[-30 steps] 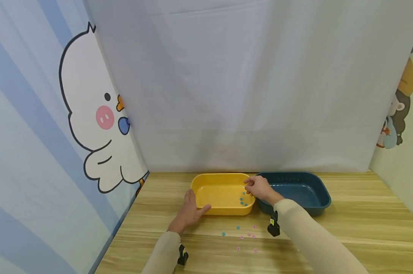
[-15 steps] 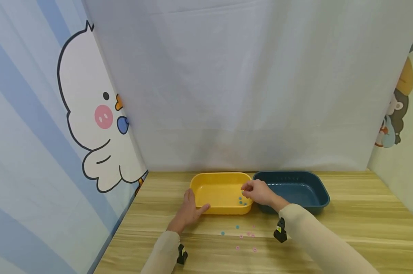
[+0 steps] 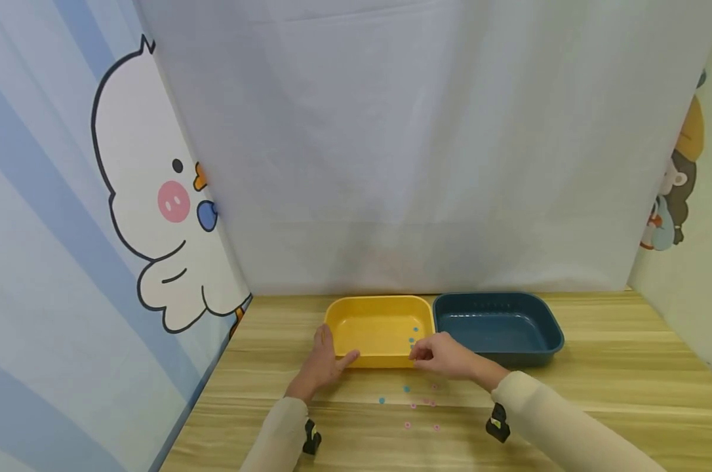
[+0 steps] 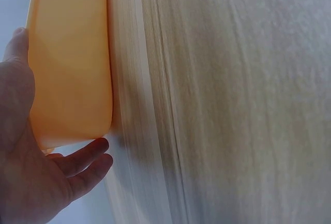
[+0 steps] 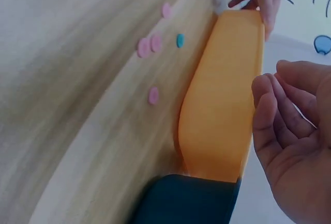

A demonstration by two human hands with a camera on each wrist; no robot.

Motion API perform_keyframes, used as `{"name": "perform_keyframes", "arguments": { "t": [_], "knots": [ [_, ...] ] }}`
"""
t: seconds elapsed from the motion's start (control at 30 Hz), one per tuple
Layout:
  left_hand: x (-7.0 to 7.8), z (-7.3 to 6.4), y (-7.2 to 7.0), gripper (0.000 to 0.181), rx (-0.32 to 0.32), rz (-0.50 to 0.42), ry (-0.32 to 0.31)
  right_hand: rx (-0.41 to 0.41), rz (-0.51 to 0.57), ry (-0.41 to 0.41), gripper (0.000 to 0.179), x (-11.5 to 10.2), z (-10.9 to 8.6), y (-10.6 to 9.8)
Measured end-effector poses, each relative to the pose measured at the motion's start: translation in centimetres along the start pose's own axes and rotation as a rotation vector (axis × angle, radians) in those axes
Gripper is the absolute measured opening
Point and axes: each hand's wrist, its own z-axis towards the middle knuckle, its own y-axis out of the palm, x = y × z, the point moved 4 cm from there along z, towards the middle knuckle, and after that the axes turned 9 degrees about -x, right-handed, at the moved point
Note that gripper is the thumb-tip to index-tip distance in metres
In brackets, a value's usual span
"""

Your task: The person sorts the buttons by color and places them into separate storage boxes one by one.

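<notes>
My left hand [image 3: 322, 364] rests at the near left corner of the yellow tray [image 3: 364, 361], its thumb along the front wall. In the left wrist view its fingers [image 4: 89, 175] extend past the tray's end. Just outside the tray's front right corner, my right hand [image 3: 447, 357] hovers with fingers loosely curled. Nothing shows between its thumb and fingertips in the right wrist view. Small blue button-like discs [image 3: 415, 330] lie inside the tray, partly hidden by that hand. Pink button-like discs [image 5: 153, 95] and two blue ones [image 5: 180, 40] are scattered on the wooden table in front.
A dark blue tray [image 3: 509, 359] stands against the yellow tray's right side. Behind both hangs a pale grey curtain [image 3: 391, 164]. A printed cloth [image 3: 155, 249] closes off the left of the wooden table [image 3: 261, 367].
My right hand has drawn back from above the yellow tray's right end to its front corner, uncovering more of the dark blue tray. My left hand stays on the yellow tray.
</notes>
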Motion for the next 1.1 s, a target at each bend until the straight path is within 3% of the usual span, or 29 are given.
{"name": "perform_keyframes", "arguments": {
  "t": [0.27, 0.43, 0.9, 1.1],
  "knots": [
    [-0.2, 0.1, 0.0, 0.099, 0.004, -0.002, 0.006, -0.077, -0.205, -0.106, 0.009, -0.1, 0.0, 2.3],
    [-0.3, 0.1, 0.0, 0.101, 0.003, -0.009, 0.012, -0.112, -0.169, -0.104, 0.012, 0.3, 0.2, 3.7],
    [-0.3, 0.1, 0.0, 0.1, -0.002, -0.004, 0.01, -0.051, -0.224, -0.056, 0.015, 0.9, 0.9, 4.8],
    [-0.4, 0.2, 0.1, 0.098, 0.004, -0.007, 0.017, -0.092, -0.197, 0.003, 0.014, 1.4, 1.3, 5.0]
  ]
}}
